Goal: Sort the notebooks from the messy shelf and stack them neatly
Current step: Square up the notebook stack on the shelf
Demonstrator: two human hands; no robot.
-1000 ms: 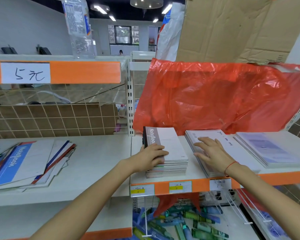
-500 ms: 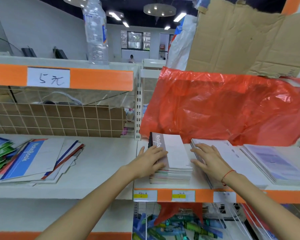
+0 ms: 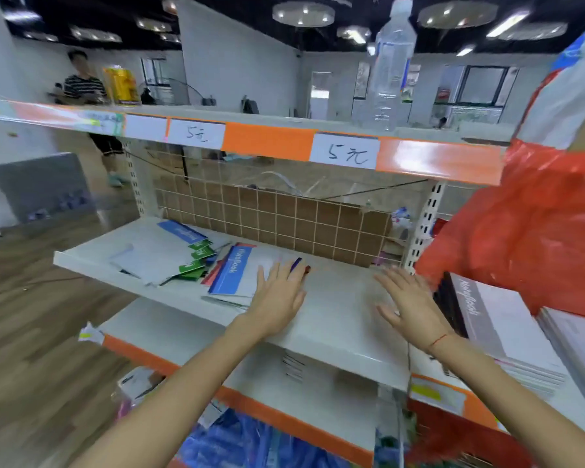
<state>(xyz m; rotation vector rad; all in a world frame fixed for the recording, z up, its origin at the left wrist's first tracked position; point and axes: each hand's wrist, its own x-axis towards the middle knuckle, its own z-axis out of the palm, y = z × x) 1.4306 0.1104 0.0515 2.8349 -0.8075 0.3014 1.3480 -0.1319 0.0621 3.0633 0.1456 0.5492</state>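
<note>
Two straight fingers (image 3: 277, 271) overlap blue notebook (image 3: 232, 275).

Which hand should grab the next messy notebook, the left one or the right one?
Probably the left. The left hand already lies open over the blue-striped notebook in the messy pile, while the right hand hovers open above bare shelf, farther away.

The white middle shelf (image 3: 335, 319) carries a loose, messy pile of notebooks (image 3: 196, 261) on its left half; blue and green covers lie at different angles there. The right half of its board is bare. On the neighbouring shelf (image 3: 453, 393) to the right lies a neat stack of notebooks (image 3: 500, 329). The top shelf (image 3: 271, 140) carries a clear plastic bottle (image 3: 390, 69), standing upright.
</note>
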